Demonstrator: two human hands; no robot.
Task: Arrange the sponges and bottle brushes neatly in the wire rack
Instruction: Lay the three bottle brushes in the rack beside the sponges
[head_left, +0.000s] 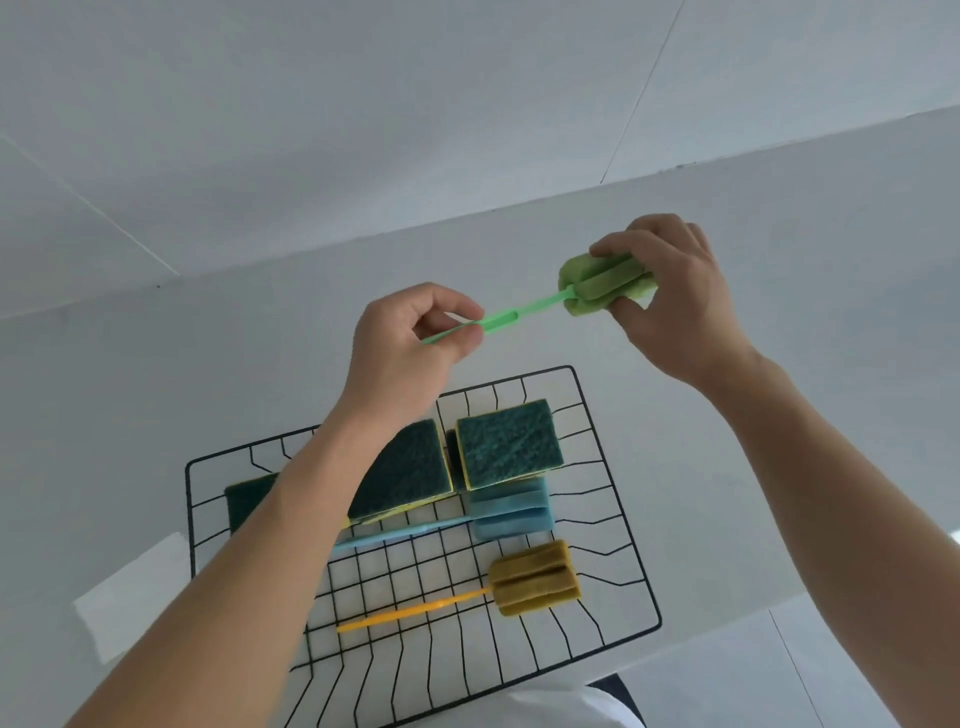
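Observation:
Both hands hold a green bottle brush (524, 306) in the air beyond the black wire rack (613, 493). My left hand (410, 343) pinches its thin handle. My right hand (675, 296) grips its green sponge head (597, 286). Inside the rack lie three green scouring sponges along the far side: one at the right (506, 444), one in the middle (410, 473), one at the left (247, 499) partly hidden by my left forearm. A blue bottle brush (498, 512) and a yellow bottle brush (530, 579) lie nearer me, handles pointing left.
The rack stands on a white table (156, 389) whose far edge runs up to a white wall. A white sheet or cloth (130, 597) lies at the rack's left corner. A tiled floor shows at the lower right.

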